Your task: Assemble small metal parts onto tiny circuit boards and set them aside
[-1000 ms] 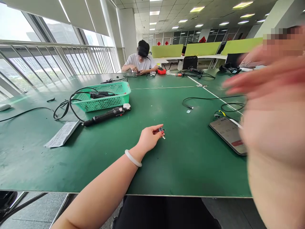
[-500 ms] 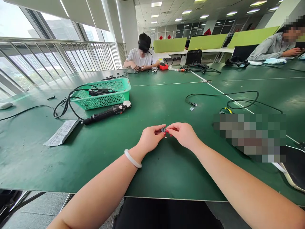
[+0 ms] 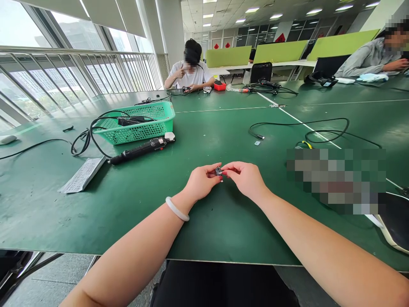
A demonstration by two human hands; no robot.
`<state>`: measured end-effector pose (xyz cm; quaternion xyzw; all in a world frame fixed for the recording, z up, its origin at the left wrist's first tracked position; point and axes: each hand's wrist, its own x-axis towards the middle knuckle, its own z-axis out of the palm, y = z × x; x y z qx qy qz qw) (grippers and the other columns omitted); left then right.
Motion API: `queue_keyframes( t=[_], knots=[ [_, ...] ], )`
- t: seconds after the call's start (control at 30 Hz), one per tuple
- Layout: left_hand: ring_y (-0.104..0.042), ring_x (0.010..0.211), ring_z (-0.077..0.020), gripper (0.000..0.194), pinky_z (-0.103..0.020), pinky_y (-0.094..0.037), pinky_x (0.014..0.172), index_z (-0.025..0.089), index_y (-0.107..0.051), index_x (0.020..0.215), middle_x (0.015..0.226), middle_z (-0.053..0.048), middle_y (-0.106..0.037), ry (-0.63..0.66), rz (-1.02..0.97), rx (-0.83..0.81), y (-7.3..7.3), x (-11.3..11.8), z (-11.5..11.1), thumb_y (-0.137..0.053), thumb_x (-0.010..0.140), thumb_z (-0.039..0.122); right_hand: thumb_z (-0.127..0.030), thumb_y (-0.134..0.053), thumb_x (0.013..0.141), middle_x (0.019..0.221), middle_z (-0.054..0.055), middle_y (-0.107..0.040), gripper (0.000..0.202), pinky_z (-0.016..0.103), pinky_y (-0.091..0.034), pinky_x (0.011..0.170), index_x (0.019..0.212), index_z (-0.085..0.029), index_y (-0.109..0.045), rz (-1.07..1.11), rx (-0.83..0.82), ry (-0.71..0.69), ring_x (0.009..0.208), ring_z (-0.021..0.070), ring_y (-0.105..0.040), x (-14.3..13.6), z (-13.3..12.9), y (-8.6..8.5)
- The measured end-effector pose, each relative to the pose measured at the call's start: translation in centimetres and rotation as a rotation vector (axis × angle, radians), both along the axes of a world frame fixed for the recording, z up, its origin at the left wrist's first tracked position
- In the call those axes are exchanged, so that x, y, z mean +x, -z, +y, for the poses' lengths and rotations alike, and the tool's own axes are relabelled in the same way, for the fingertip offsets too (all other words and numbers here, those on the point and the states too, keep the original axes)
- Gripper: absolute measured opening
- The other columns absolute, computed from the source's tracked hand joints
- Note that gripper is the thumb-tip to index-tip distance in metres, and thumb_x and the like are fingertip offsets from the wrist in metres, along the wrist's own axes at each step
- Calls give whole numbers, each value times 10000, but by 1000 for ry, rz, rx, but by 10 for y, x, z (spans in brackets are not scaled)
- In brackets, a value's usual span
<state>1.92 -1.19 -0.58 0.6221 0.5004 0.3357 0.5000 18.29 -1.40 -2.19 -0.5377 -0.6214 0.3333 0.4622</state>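
Note:
My left hand pinches a small dark electronic part with silvery bits, between thumb and forefinger, just above the green table. From the other side my right hand meets it, thumb and fingertips pressed together at the part's right edge. Whether the right fingers hold a separate tiny piece is too small to tell. A little pale tip shows below the left thumb. The part's exact kind cannot be made out.
Left of my hands lie a black electric screwdriver, a green basket with a black adapter and cables, and a folded paper. Rightward are a black cable, a small card-like piece and a blurred-out object. Two people sit beyond.
The small part has turned slightly between my fingers, and both hands stay close together. Across the table, the person in white has raised a hand toward the face.

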Motion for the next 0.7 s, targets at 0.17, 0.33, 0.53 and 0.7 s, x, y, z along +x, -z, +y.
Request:
queue_keyframes(
  t=[0.17,0.33,0.53,0.7],
  knots=[
    [-717,981,-208,540,-344,-515,988,112,-607,1315,1030,-87,-769,-4,-31,-13,3,-1,2,-672,779,95,-229,-565,759,791,14,-745,138,352,-549,781,748,-234,-702,-41,14,-109,756,189,-695,5,1,-1],
    [-717,952,-193,524,-357,-507,1012,109,-616,1304,1046,-88,-765,10,-82,-23,7,-2,3,-652,782,80,-250,-538,780,805,12,-733,150,367,-531,792,748,-234,-684,-117,52,-178,763,187,-676,10,6,2],
    [-716,986,-198,567,-349,-503,1015,101,-583,1338,1097,-99,-752,29,-62,-38,6,-1,3,-633,776,48,-242,-535,777,839,23,-729,149,374,-537,796,756,-230,-682,-124,71,-172,780,186,-671,12,7,3],
    [-699,1038,-220,543,-348,-497,1011,109,-593,1334,1139,-102,-740,39,9,13,5,-2,3,-647,794,112,-238,-556,781,843,25,-720,105,391,-547,844,820,-223,-653,-52,50,-180,783,176,-672,12,7,5]
  ],
)
